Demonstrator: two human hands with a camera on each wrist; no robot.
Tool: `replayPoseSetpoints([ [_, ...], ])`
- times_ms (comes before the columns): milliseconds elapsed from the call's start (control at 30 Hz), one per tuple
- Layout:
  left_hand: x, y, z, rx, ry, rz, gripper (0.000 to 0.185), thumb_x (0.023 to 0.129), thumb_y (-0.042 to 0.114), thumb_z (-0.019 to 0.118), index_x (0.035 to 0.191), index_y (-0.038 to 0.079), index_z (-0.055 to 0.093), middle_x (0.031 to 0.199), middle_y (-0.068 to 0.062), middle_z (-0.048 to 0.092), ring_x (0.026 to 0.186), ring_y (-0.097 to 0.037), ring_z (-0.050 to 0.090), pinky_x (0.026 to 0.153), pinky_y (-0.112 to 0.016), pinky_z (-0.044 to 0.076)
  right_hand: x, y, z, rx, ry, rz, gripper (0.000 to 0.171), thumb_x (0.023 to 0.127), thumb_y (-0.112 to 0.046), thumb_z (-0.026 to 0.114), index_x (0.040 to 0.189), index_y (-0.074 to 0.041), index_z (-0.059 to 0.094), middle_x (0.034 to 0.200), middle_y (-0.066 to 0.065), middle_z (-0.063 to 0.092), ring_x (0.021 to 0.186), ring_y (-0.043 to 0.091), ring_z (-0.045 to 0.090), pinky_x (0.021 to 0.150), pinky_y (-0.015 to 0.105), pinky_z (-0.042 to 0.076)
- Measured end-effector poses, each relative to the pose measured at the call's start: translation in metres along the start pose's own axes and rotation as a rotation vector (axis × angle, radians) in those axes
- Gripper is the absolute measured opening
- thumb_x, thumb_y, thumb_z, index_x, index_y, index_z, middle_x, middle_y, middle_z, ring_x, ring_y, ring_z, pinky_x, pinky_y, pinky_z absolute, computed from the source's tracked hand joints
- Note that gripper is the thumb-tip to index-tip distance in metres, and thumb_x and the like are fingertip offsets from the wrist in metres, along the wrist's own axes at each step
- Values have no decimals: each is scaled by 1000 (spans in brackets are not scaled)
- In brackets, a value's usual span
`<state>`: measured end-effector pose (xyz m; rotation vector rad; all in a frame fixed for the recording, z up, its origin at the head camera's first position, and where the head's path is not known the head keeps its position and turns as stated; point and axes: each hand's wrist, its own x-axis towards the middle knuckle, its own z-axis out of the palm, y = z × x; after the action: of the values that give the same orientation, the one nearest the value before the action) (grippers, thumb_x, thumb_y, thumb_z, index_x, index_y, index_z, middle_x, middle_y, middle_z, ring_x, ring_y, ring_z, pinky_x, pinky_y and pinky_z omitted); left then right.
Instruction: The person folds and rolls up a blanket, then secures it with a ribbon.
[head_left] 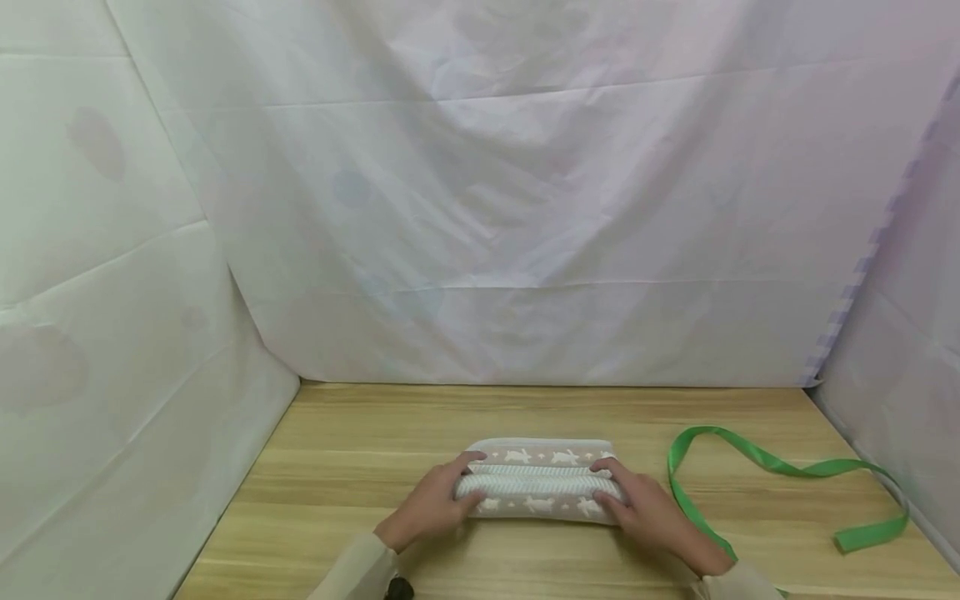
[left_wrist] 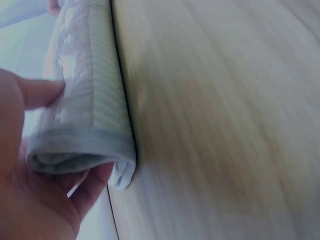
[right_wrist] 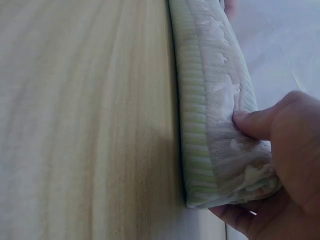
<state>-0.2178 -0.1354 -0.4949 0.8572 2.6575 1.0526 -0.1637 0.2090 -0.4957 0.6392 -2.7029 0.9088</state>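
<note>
A folded towel (head_left: 540,481), pinkish-grey with white rabbit shapes and a ribbed white band, lies on the wooden table (head_left: 360,467) near its front edge. My left hand (head_left: 435,500) grips the towel's left end (left_wrist: 75,145), thumb on top and fingers curled under the fold. At the towel's right end (right_wrist: 225,165), my right hand (head_left: 648,508) holds it the same way, its thumb (right_wrist: 260,122) pressing the patterned cloth. Both hands keep the folded layers together.
A long green ribbon (head_left: 780,471) lies in loose curves on the table right of the towel, one end near my right wrist. White sheeting (head_left: 525,208) walls in the table at the back and on both sides.
</note>
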Motion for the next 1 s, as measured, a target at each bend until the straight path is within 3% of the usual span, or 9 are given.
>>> replayPoseSetpoints([
  [133,4,1,4,-65,62,-89,59,95,32,67,144,9,44,125,-19,62,114,-35,60,93,-55,49,6,6,3,-3,-4,97,32,91,-22,73,118,-14,58,94,5,72,81,16,67,69,37,53],
  [267,7,3,5,-124,124,-158,64,91,28,72,143,4,43,129,-28,58,118,-44,57,96,-60,47,10,8,3,112,-37,256,37,90,-24,74,121,-13,57,113,17,69,104,35,66,81,47,55],
  [367,9,4,6,-120,158,-202,70,88,27,76,143,2,42,128,-30,58,116,-45,57,96,-60,47,12,9,3,167,-33,347,42,89,-26,75,123,-11,57,115,18,67,102,33,65,78,42,55],
  [633,15,6,5,-98,206,-280,79,81,29,83,142,1,41,117,-26,62,103,-38,63,87,-54,53,15,14,4,159,-29,490,54,85,-37,78,124,-8,54,107,16,65,90,24,63,69,35,50],
  [800,16,4,3,-124,204,-284,78,81,29,83,142,0,42,111,-18,63,94,-27,62,81,-48,53,17,19,5,167,-26,524,58,83,-40,79,124,-7,53,104,14,65,86,21,62,67,33,49],
  [1000,18,5,4,-128,199,-318,77,81,28,83,142,2,44,111,-15,64,93,-23,62,82,-47,54,18,16,4,151,-26,553,59,82,-42,80,121,-6,53,109,15,64,92,23,61,69,35,49],
])
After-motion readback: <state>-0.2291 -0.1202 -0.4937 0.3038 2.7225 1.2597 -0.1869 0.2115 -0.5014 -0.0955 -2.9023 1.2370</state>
